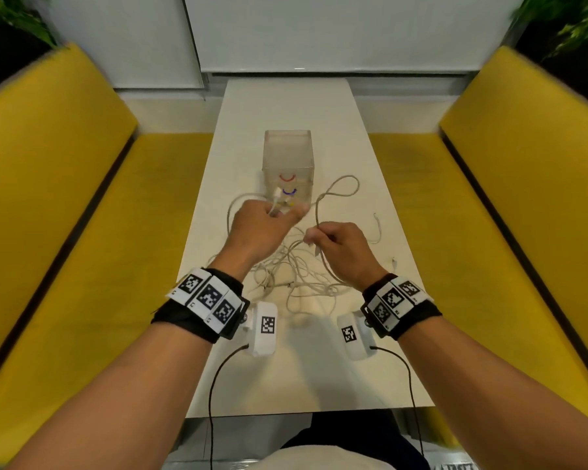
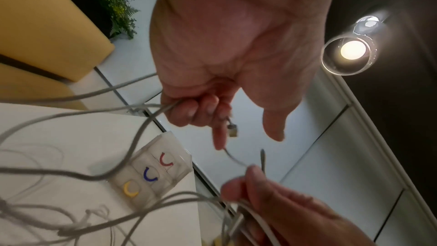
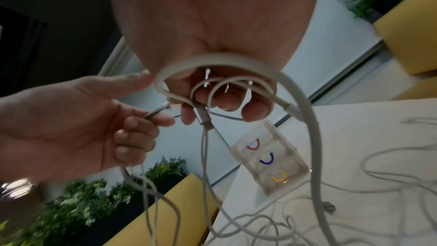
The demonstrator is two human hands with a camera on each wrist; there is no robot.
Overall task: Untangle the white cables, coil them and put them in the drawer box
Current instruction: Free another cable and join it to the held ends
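- The left hand (image 1: pixel 257 225), just left of centre in the head view, is raised above the long white table (image 1: pixel 319 368); its fingers are curled round a few strands of thin white cable, with a plug end sticking up past the knuckles.
- The right hand (image 1: pixel 338 247), slightly lower and right of centre, pinches another strand between thumb and curled fingers; from the pinch a loop rises toward the upper right.
- In the right wrist view the right hand (image 3: pixel 227 100) has several small cable loops lying across its fingers.
- The rest of the tangle of thin white cables (image 1: pixel 296 276) lies on the table below and between the two hands, spreading toward the wrists; a stray cable end (image 1: pixel 379 228) lies apart toward the table's right edge.
- The clear plastic drawer box (image 1: pixel 287 164) with red, blue and yellow curved handles stands upright at mid-table, just beyond the hands, its three drawers closed.
- Bare tabletop shows beyond the box to the far edge and below the wrists to the near edge.
- Yellow upholstered benches (image 1: pixel 65 198) run along both long sides of the table.
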